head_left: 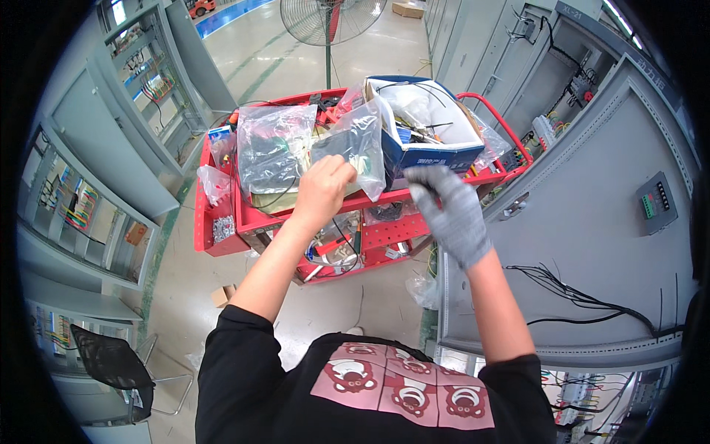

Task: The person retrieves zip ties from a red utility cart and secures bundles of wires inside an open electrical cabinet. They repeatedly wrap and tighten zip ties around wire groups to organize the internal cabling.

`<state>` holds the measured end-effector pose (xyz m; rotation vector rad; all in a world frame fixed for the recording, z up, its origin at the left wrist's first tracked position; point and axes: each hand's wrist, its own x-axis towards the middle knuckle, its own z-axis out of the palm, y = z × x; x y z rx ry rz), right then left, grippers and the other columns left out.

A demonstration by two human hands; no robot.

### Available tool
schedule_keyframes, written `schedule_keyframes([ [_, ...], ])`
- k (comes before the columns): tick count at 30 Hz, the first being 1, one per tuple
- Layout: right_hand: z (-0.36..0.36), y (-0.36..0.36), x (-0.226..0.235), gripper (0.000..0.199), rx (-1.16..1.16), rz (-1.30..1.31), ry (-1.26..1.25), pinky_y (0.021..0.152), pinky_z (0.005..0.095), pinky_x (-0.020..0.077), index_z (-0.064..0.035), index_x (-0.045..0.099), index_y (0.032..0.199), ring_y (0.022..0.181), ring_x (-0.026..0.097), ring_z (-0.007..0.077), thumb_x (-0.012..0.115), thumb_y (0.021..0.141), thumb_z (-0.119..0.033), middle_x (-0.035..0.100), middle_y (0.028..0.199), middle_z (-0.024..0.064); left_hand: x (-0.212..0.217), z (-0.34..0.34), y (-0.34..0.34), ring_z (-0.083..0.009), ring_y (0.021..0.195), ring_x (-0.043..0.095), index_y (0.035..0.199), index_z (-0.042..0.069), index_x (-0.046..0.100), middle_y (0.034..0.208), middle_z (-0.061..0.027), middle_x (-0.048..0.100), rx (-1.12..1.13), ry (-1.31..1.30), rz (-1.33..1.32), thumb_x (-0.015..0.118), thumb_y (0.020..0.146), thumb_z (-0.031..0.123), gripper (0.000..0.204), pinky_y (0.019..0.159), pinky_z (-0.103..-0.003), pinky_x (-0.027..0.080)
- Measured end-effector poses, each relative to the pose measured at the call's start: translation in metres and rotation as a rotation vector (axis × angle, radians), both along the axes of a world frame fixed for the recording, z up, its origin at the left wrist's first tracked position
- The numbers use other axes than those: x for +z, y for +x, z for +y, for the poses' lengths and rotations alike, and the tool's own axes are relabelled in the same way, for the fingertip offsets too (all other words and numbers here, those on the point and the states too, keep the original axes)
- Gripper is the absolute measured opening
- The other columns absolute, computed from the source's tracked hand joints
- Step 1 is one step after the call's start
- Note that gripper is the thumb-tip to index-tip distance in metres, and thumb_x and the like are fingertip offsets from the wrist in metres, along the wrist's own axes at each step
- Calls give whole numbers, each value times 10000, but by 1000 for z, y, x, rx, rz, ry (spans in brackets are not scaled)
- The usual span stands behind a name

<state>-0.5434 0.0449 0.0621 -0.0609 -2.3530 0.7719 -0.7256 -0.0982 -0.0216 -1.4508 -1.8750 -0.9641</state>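
Grey cabinets [111, 148] flank a red cart [222, 229], with open floor beyond its far edge. Bare left hand [322, 189] has fingers clamped on a clear plastic bag [355, 140] at the cart's near rim. Gloved right hand [451, 211] hovers beside, fingers curled together, near a blue-and-white box [429, 140].

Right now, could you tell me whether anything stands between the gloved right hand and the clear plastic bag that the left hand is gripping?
Nothing visible does: the right hand hovers just beside the clear plastic bag, only open air between.
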Motion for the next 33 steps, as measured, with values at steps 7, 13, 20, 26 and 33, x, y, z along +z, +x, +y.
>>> schedule_keyframes([
  [7, 35, -93, 9, 198, 0, -119, 193, 783, 345, 500, -38, 655, 1038, 849, 652, 283, 592, 852, -68, 673, 923, 174, -31, -6, 31, -227, 687, 512, 723, 88, 519, 724, -56, 447, 10, -47, 123, 584, 684, 91, 76, 587, -352, 397],
  [13, 28, -140, 16, 190, 61, -262, 340, 791, 370, 493, -63, 670, 1004, 847, 639, 318, 574, 840, -72, 667, 917, 175, -47, -8, 31, -209, 716, 518, 742, 98, 519, 737, -42, 446, -4, -63, 80, 589, 686, 103, 90, 620, -340, 398],
  [20, 27, -116, 21, 144, -43, -149, 133, 688, 352, 505, -55, 659, 967, 736, 649, 270, 579, 875, -131, 669, 821, 152, -44, -16, 27, -275, 709, 522, 764, 54, 508, 776, -85, 477, -70, 101, -302, 593, 680, -18, 139, 614, -352, 423],
  [26, 15, -62, -20, 151, 4, -360, -547, 637, 251, 516, -13, 641, 975, 714, 630, 103, 556, 922, -127, 673, 817, 57, -36, -20, 16, -58, 659, 404, 728, 59, 461, 761, 24, 411, -187, 342, -853, 586, 751, -69, 181, 603, -214, 347],
  [33, -13, -56, -53, 209, 205, -388, -485, 748, 237, 526, 12, 601, 1117, 837, 643, 107, 522, 932, -45, 666, 964, 63, -22, -22, 0, -47, 725, 443, 807, 51, 558, 821, 35, 506, -268, 358, -969, 674, 822, 56, 117, 671, -210, 383],
])
